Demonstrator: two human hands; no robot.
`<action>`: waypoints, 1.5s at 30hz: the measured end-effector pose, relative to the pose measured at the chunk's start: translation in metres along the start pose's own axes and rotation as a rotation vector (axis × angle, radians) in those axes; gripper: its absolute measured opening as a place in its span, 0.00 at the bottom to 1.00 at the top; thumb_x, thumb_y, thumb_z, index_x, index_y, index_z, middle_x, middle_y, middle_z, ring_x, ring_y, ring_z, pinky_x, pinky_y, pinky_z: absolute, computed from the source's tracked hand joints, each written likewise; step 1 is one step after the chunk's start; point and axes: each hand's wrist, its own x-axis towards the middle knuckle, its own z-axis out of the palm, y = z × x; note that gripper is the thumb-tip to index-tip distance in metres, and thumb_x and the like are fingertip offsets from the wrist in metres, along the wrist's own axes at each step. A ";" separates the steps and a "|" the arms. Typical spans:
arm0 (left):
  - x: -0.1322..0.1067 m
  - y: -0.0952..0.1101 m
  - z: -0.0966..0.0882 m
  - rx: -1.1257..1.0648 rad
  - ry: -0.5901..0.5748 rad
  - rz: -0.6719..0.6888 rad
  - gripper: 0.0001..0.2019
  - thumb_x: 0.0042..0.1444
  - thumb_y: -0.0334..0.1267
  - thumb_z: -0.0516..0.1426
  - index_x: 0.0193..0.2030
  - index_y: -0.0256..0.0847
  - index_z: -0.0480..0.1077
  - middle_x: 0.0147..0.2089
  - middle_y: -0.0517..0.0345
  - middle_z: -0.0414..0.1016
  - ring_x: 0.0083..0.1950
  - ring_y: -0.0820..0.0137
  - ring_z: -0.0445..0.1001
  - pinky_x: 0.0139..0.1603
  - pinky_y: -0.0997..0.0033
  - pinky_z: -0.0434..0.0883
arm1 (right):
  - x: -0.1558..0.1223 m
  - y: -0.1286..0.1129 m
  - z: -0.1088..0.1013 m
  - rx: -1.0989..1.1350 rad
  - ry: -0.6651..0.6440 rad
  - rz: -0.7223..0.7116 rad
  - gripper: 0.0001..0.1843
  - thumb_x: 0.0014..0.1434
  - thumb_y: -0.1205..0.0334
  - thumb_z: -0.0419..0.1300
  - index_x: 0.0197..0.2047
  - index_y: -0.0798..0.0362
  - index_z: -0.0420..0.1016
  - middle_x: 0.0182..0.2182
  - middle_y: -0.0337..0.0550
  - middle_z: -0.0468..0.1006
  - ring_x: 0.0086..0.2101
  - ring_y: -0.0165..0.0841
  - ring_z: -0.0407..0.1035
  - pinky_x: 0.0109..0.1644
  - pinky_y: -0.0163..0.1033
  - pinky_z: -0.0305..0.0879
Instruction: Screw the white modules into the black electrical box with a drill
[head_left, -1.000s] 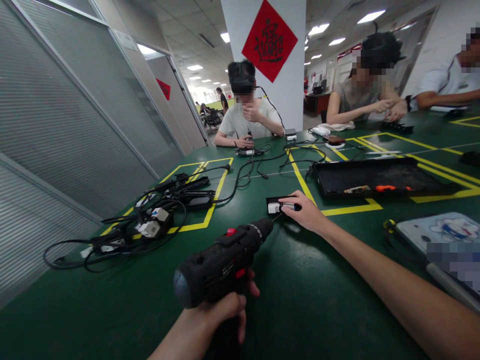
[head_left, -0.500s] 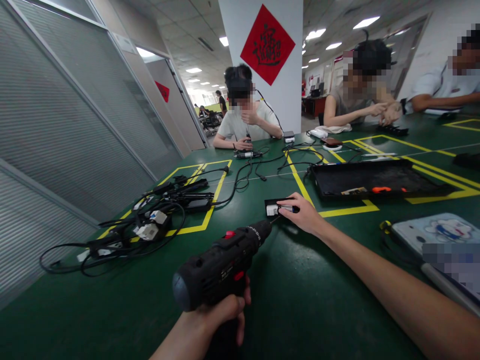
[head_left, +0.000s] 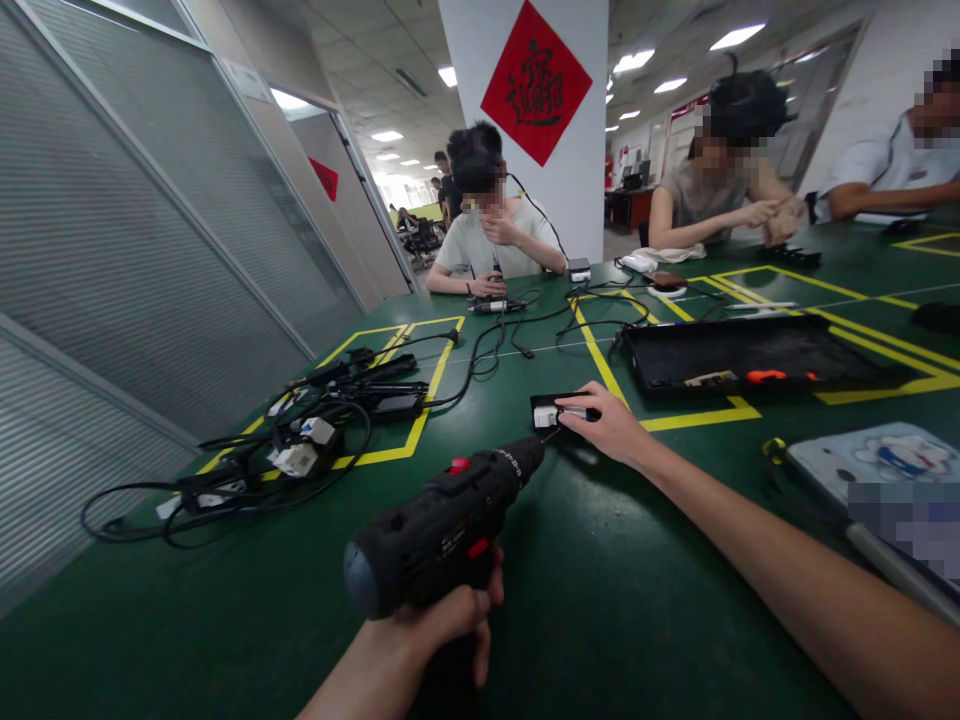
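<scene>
My left hand (head_left: 431,635) is wrapped round the grip of a black cordless drill (head_left: 439,530) with red buttons. The drill's bit points up and away at a small black and white part (head_left: 559,410) lying on the green table (head_left: 600,600). My right hand (head_left: 611,425) reaches out across the table, and its fingers pinch and steady that small part, right beside the tip of the bit.
A heap of black cables and white adapters (head_left: 300,440) lies to the left inside yellow lines. A black tray (head_left: 750,355) holding an orange tool sits to the right. A tablet with a cartoon cover (head_left: 877,465) lies at my right. Three people sit along the far side.
Almost nothing has moved. The drill and my right hand stay on the small part, with only a slight shift of the view.
</scene>
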 end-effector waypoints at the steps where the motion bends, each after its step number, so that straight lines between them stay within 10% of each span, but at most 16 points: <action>1: -0.004 0.002 0.001 0.012 -0.011 0.024 0.16 0.49 0.38 0.56 0.45 0.36 0.65 0.36 0.55 0.73 0.21 0.72 0.70 0.25 0.69 0.66 | 0.000 0.000 0.000 0.003 0.001 -0.001 0.14 0.60 0.56 0.60 0.49 0.49 0.75 0.41 0.42 0.67 0.40 0.32 0.66 0.46 0.37 0.63; 45: -0.009 0.012 0.009 0.031 0.063 -0.040 0.14 0.46 0.37 0.58 0.41 0.35 0.68 0.30 0.58 0.69 0.21 0.71 0.69 0.27 0.68 0.66 | 0.002 0.000 -0.002 -0.005 -0.036 0.012 0.15 0.60 0.56 0.61 0.50 0.49 0.75 0.42 0.43 0.68 0.40 0.33 0.66 0.43 0.37 0.63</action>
